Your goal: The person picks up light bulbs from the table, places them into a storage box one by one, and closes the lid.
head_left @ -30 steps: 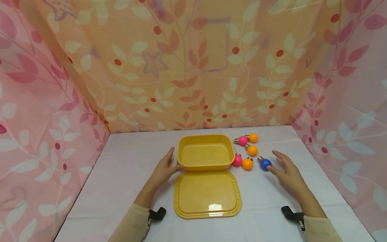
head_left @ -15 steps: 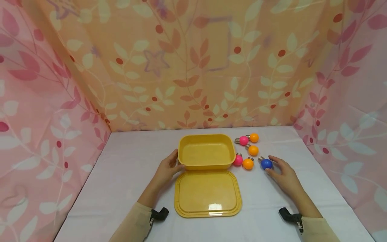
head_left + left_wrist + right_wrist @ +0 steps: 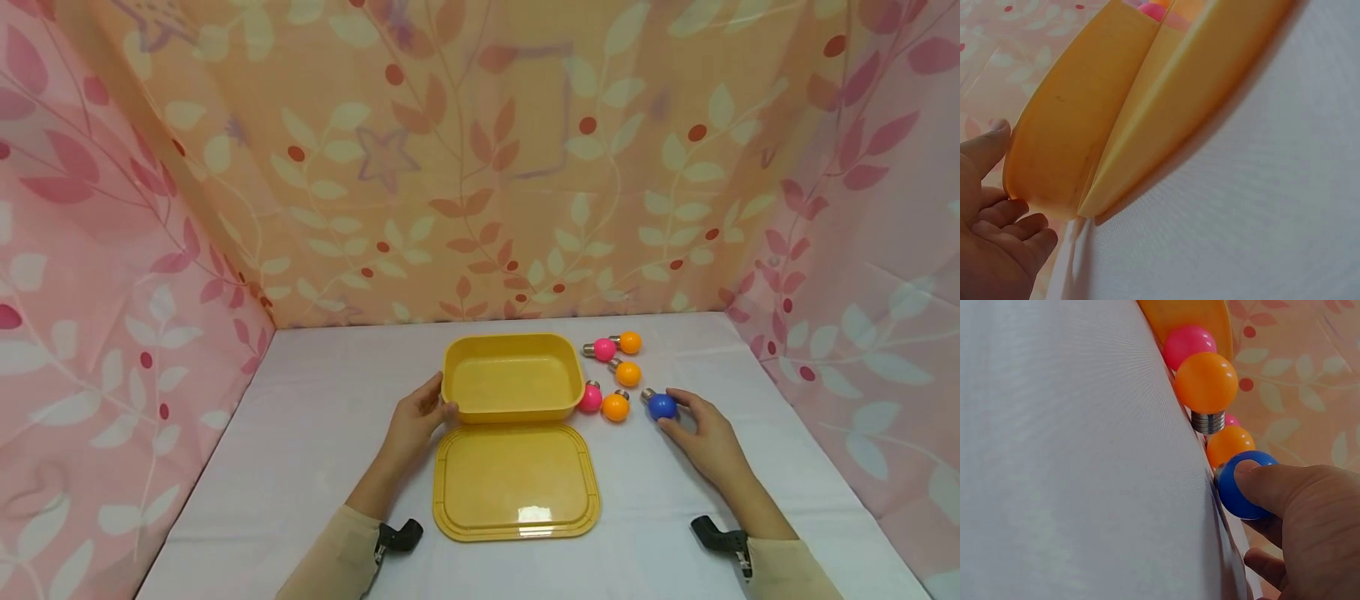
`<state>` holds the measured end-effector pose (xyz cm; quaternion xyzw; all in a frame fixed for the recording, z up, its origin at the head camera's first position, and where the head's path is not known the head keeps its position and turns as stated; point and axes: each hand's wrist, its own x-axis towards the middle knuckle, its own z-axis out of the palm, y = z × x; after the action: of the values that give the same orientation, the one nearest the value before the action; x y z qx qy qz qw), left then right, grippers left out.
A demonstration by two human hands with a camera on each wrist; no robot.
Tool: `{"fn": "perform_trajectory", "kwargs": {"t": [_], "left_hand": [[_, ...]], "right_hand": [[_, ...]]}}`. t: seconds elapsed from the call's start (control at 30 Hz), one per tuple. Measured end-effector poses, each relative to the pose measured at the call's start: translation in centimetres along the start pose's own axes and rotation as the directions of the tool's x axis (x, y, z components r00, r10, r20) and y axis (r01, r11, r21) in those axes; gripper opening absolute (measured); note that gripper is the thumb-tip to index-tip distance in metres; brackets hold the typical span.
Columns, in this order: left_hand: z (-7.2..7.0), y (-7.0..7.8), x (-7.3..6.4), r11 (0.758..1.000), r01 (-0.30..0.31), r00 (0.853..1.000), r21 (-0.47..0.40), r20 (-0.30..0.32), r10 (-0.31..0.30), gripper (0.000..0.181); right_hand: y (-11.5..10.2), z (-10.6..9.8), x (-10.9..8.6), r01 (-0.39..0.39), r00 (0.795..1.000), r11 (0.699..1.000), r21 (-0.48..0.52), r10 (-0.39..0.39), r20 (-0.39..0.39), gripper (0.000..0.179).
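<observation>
A yellow plastic box (image 3: 513, 414) sits on the white-covered table with its open side up. My left hand (image 3: 412, 427) grips its left end, thumb at the near corner; in the left wrist view, thumb and curled fingers (image 3: 1016, 215) bracket the box wall (image 3: 1060, 131). To the right, my right hand (image 3: 708, 440) pinches a blue light bulb (image 3: 662, 407) by its round part, the metal base pointing away to the left. The right wrist view shows the thumb (image 3: 1272, 481) lying over the blue bulb (image 3: 1235, 492). The bulb appears to be at table level.
A yellow lid (image 3: 516, 483) lies flat just in front of the box. Beside the box's right end are several more bulbs, among them a near pink bulb (image 3: 590, 398), a near orange bulb (image 3: 616, 407) and a far pink bulb (image 3: 603, 349). Patterned cloth walls (image 3: 480, 208) surround the table.
My right hand has moved in to the blue bulb and now pinches it. My left hand has come right up against the box's left end. Box, lid and the other bulbs have stayed put.
</observation>
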<state>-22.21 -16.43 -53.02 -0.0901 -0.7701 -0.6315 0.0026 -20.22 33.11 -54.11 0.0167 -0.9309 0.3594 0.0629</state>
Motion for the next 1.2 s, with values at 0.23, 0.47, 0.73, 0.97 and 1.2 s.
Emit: {"fn": "perform_trajectory", "kwargs": {"t": [0.23, 0.47, 0.73, 0.97, 1.2], "left_hand": [[0.1, 0.2, 0.1, 1.000, 0.016, 1.000, 0.020, 0.005, -0.016, 0.077], [0.3, 0.3, 0.1, 1.000, 0.031, 0.999, -0.006, -0.009, -0.031, 0.076], [1.0, 0.0, 0.2, 0.996, 0.017, 1.000, -0.086, 0.002, -0.017, 0.075], [0.8, -0.3, 0.1, 0.991, 0.010, 1.000, -0.132, -0.001, -0.010, 0.075], [0.5, -0.7, 0.0, 0.987, 0.013, 1.000, -0.163, -0.002, -0.014, 0.074]], "right_hand": [[0.0, -0.2, -0.4, -0.041, 0.998, 0.999, 0.012, 0.042, -0.057, 0.066], [-0.9, -1.1, -0.3, 0.023, 0.991, 1.000, 0.019, -0.020, -0.130, 0.059], [-3.2, -2.9, 0.3, 0.053, 0.991, 0.997, 0.047, -0.047, -0.126, 0.058], [-5.0, -2.4, 1.7, 0.136, 0.987, 0.989, 0.053, -0.131, -0.092, 0.055], [-6.9, -2.2, 2.8, 0.159, 0.986, 0.987, 0.028, -0.157, -0.064, 0.056]]}}
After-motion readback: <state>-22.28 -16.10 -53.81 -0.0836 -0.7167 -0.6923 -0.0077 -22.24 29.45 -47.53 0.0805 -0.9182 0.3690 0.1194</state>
